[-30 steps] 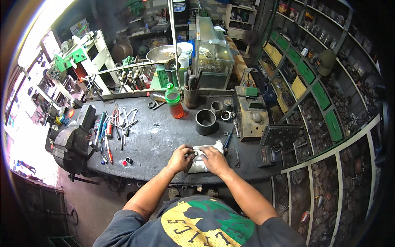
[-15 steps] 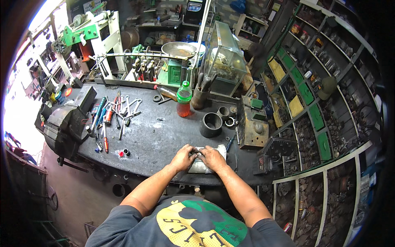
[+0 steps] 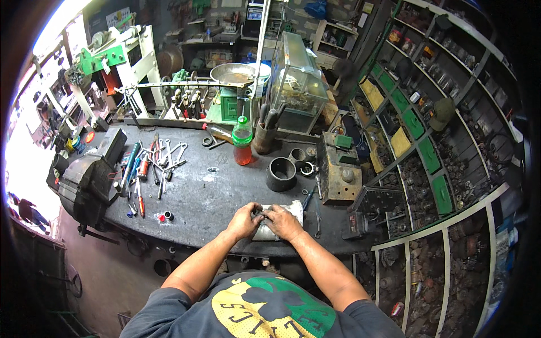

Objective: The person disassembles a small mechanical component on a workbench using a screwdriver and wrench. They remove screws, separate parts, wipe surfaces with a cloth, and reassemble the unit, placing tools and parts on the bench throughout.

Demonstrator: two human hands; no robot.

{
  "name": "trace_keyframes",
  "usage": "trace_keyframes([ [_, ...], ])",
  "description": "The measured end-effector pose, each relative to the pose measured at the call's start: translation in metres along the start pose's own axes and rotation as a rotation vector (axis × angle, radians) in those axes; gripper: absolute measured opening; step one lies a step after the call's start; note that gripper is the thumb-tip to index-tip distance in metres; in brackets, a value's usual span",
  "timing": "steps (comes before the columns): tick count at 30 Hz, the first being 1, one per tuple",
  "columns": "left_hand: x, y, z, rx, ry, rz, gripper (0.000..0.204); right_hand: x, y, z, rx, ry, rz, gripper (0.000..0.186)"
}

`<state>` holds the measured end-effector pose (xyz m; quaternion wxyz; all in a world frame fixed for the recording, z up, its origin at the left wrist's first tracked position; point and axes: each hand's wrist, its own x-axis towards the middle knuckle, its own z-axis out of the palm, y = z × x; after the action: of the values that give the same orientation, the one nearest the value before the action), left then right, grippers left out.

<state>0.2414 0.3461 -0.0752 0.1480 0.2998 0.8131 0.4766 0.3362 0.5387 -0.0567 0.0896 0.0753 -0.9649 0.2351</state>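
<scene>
My left hand [image 3: 245,221] and my right hand [image 3: 282,223] meet over a crumpled white cloth or packet [image 3: 290,209] near the front edge of the dark workbench [image 3: 208,197]. Both have curled, blackened fingers pressed round a small dark item between them, too hidden to name. Behind them stand a wide black metal cylinder [image 3: 282,172] and smaller rings [image 3: 307,169]. A thin tool with a blue handle [image 3: 309,197] lies right of the cloth.
Wrenches and screwdrivers [image 3: 158,163] lie left, beside a black bench vise [image 3: 87,186]. A green-capped bottle with red liquid [image 3: 242,146] and a tool holder [image 3: 264,138] stand behind. A rusty metal block [image 3: 341,180] is at right, near parts shelves [image 3: 428,129].
My hands have stayed together over the white cloth, with the fingers shifting slightly round the small item. The camera's view has shifted, moving the whole scene in the picture.
</scene>
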Motion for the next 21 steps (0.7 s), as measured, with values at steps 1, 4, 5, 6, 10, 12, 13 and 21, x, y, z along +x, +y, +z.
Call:
trace_keyframes([
  [1,0.001,0.002,0.000,-0.014,-0.001,-0.018,0.037,0.001,0.004,0.000,-0.019,-0.024,0.023,0.030],
  [4,0.001,0.007,-0.003,0.000,-0.012,-0.033,0.039,0.012,0.008,-0.007,0.007,-0.125,0.087,0.035],
  [5,0.001,0.009,-0.004,0.014,-0.017,-0.031,0.040,0.014,0.010,-0.007,-0.017,-0.174,0.104,0.033],
  [6,0.000,0.004,-0.002,0.022,-0.007,-0.020,0.040,0.016,0.010,-0.010,-0.009,-0.198,0.066,0.032],
  [10,0.001,-0.005,0.000,0.074,0.004,-0.004,0.040,0.019,0.007,-0.014,-0.018,-0.210,0.017,0.030],
  [12,0.002,-0.001,0.000,0.085,-0.009,-0.011,0.040,0.023,0.007,-0.013,-0.036,-0.197,0.031,0.030],
  [13,0.001,0.002,-0.001,0.078,-0.018,-0.014,0.039,0.020,0.008,-0.014,-0.026,-0.195,0.016,0.030],
  [21,0.004,0.009,-0.003,0.078,-0.052,0.090,0.030,0.015,0.005,-0.026,0.149,0.035,0.054,0.031],
])
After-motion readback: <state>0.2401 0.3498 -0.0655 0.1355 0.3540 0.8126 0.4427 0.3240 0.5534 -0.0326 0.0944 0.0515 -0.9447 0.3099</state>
